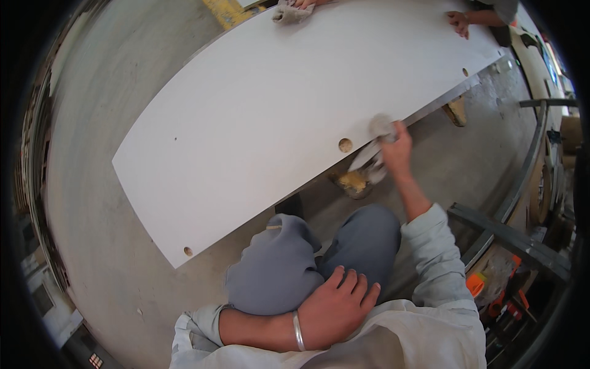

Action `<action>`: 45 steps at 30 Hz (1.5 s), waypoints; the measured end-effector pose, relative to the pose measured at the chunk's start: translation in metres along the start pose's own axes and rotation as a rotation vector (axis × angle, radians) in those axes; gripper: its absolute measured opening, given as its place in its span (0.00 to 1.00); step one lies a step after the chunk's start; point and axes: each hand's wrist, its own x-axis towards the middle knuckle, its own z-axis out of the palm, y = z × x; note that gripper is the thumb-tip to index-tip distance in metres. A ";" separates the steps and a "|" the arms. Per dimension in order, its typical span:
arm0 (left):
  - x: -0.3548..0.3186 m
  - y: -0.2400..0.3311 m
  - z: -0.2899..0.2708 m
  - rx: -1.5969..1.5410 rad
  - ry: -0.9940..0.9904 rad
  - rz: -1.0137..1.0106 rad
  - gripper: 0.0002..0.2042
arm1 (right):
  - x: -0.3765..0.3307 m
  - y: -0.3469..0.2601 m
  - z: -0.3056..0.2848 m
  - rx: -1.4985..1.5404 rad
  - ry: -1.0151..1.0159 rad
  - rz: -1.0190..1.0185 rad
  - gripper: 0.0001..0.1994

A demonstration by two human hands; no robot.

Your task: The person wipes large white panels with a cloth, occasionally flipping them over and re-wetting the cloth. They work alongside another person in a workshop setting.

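Head view, left to right: left hand [337,307] lies flat, fingers spread, on the person's raised knee [289,264], holding nothing; a metal bangle [298,331] circles the wrist. Right hand [396,147] is closed around a grey cloth [380,128], pressed on the near edge of a long white panel [276,111] lying over the concrete floor [104,246]. At the panel's far edge, another person's hand [458,22] rests on it.
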 end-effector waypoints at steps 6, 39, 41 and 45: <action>-0.006 0.013 0.012 -0.010 0.009 0.017 0.24 | 0.140 0.047 -0.092 -0.692 0.203 0.119 0.14; 0.001 0.026 0.025 0.027 0.055 -0.019 0.24 | -0.107 -0.048 0.052 -0.323 -0.148 -0.320 0.18; 0.001 0.020 0.015 0.023 0.006 -0.012 0.24 | -0.123 -0.061 0.074 -0.326 -0.334 -0.265 0.21; 0.002 0.007 0.002 0.011 -0.013 -0.012 0.26 | -0.167 -0.082 0.107 -0.153 -0.819 -0.226 0.19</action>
